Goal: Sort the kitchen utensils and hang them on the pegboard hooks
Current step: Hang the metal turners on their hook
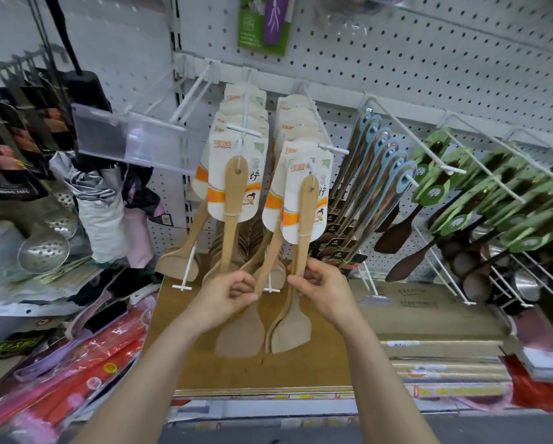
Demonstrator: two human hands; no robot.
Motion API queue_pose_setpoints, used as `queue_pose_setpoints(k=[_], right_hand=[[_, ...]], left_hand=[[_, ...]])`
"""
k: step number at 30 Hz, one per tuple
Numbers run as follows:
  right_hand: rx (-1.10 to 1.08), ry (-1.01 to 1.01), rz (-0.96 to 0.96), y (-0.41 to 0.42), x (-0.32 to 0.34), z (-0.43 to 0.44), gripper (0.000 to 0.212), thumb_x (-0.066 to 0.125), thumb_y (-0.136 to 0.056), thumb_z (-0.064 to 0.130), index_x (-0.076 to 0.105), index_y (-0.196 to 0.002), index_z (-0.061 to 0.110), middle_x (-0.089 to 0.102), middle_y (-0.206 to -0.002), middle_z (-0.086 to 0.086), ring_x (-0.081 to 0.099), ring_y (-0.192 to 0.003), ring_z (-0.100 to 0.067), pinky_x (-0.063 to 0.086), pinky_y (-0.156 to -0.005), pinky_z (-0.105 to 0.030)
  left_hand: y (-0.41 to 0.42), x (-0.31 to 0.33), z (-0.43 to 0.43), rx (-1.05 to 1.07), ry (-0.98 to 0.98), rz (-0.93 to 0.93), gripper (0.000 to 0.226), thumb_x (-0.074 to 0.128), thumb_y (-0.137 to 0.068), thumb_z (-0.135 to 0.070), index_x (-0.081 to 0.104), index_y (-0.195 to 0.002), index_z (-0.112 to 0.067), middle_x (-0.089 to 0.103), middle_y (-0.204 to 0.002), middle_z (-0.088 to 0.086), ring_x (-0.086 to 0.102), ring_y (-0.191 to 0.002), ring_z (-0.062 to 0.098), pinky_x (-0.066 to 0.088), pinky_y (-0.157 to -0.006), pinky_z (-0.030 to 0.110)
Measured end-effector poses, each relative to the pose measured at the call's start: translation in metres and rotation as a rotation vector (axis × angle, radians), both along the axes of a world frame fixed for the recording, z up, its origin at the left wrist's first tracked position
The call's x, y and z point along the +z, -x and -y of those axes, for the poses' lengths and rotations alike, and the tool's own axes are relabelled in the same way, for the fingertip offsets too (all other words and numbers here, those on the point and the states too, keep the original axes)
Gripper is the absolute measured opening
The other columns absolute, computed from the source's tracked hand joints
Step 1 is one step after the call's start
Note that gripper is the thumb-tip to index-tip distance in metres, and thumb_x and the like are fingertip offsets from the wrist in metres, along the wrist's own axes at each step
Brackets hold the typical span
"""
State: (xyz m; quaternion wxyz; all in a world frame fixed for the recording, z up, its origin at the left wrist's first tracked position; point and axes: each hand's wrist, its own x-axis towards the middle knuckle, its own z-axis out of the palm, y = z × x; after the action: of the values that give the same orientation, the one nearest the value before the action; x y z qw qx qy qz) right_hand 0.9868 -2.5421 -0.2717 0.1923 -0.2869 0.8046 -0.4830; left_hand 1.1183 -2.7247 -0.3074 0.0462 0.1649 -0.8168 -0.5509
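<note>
Two rows of wooden spatulas with white and orange cards hang from white hooks on the grey pegboard point(397, 52). The front spatula of the left row point(233, 200) hangs from its hook point(243, 133). My left hand point(233, 291) pinches the handle of a wooden spatula point(241, 334) whose blade hangs below my fingers. My right hand point(317, 283) grips the handle of the front spatula of the right row point(304, 225), its blade point(289, 334) low down, its top at the hook point(331, 149).
Blue-carded dark utensils point(377, 174) and green-carded dark spoons point(480, 200) hang on hooks to the right. Clear price-tag holders point(134, 142) jut out at left, with metal skimmers point(44, 248) and bagged goods below. A cardboard box point(268, 363) lies under my hands.
</note>
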Motion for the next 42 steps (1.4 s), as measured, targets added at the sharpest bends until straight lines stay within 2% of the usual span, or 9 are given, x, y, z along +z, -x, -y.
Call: queue_pose_setpoints(k=[4,9,14,20,24,31,35,38,42], right_hand=[[-0.006,-0.007,0.018,-0.001,0.006,-0.007,0.013,0.073,-0.089,0.017,0.071,-0.093,0.030,0.071,-0.078,0.011,0.065,-0.072,-0.004,0.051,-0.067,-0.028],[-0.024,-0.060,-0.035,0.001,0.013,-0.017,0.019,0.074,-0.087,0.016,0.070,-0.088,0.034,0.069,-0.071,0.020,0.065,-0.071,0.001,0.057,-0.074,-0.030],[-0.027,-0.082,-0.060,0.004,0.018,-0.030,0.018,0.076,-0.086,0.019,0.070,-0.085,0.036,0.074,-0.082,0.004,0.070,-0.082,-0.017,0.058,-0.079,-0.038],[-0.028,-0.087,-0.042,0.006,0.012,-0.022,0.015,0.077,-0.085,0.017,0.071,-0.089,0.030,0.075,-0.086,-0.004,0.070,-0.084,-0.025,0.059,-0.078,-0.038],[-0.045,-0.081,-0.043,0.009,0.005,-0.006,0.020,0.077,-0.085,0.016,0.063,-0.098,0.024,0.073,-0.085,0.002,0.067,-0.074,-0.010,0.056,-0.073,-0.025],[-0.081,-0.117,-0.059,0.019,-0.001,0.021,0.044,0.079,-0.083,0.027,0.049,-0.115,0.023,0.066,-0.089,0.008,0.066,-0.079,-0.008,0.051,-0.069,-0.021],[-0.067,-0.133,-0.060,0.025,-0.005,0.034,0.048,0.078,-0.082,0.027,0.052,-0.123,0.021,0.067,-0.096,0.005,0.068,-0.083,-0.010,0.058,-0.079,-0.033],[-0.071,-0.138,-0.044,0.027,-0.007,0.043,0.052,0.078,-0.079,0.030,0.054,-0.124,0.023,0.067,-0.101,0.005,0.068,-0.086,-0.012,0.057,-0.085,-0.042],[-0.069,-0.084,-0.030,0.029,-0.003,0.055,0.055,0.079,-0.078,0.023,0.053,-0.126,0.026,0.062,-0.113,0.010,0.069,-0.092,-0.013,0.058,-0.086,-0.038]], left_hand=[[0.000,-0.001,-0.002,-0.048,-0.029,-0.010,0.013,0.075,-0.084,-0.018,0.070,-0.087,-0.030,0.073,-0.090,-0.014,0.067,-0.089,0.001,0.052,-0.084,0.023],[0.012,-0.005,-0.019,-0.004,0.148,-0.107,0.016,0.079,-0.078,-0.018,0.068,-0.079,-0.030,0.067,-0.081,-0.010,0.063,-0.082,0.006,0.052,-0.082,0.032],[0.022,-0.012,-0.035,0.131,0.376,-0.209,0.014,0.084,-0.073,-0.027,0.072,-0.079,-0.028,0.054,-0.086,-0.005,0.054,-0.086,0.011,0.043,-0.075,0.029],[0.042,-0.014,-0.047,0.130,0.546,-0.256,0.021,0.084,-0.073,-0.025,0.078,-0.093,-0.029,0.057,-0.095,-0.005,0.052,-0.096,0.021,0.046,-0.085,0.039],[0.047,-0.014,-0.043,0.124,0.535,-0.206,0.028,0.078,-0.080,-0.028,0.075,-0.108,-0.030,0.056,-0.102,-0.009,0.050,-0.103,0.020,0.042,-0.090,0.034],[0.044,-0.007,-0.027,0.293,0.372,-0.238,0.023,0.061,-0.094,-0.022,0.065,-0.116,-0.020,0.057,-0.108,-0.007,0.059,-0.097,0.008,0.044,-0.082,0.015],[0.058,0.000,-0.017,0.323,0.362,-0.120,0.043,0.057,-0.096,-0.019,0.050,-0.139,-0.018,0.057,-0.132,0.001,0.057,-0.118,0.020,0.048,-0.098,0.036],[0.072,0.004,-0.012,0.326,0.383,-0.087,0.050,0.054,-0.096,-0.012,0.044,-0.144,-0.014,0.055,-0.138,0.008,0.054,-0.124,0.026,0.043,-0.103,0.037],[0.085,0.008,-0.003,0.298,0.372,-0.029,0.047,0.049,-0.097,-0.009,0.045,-0.144,-0.016,0.060,-0.133,0.012,0.056,-0.120,0.033,0.043,-0.098,0.036]])
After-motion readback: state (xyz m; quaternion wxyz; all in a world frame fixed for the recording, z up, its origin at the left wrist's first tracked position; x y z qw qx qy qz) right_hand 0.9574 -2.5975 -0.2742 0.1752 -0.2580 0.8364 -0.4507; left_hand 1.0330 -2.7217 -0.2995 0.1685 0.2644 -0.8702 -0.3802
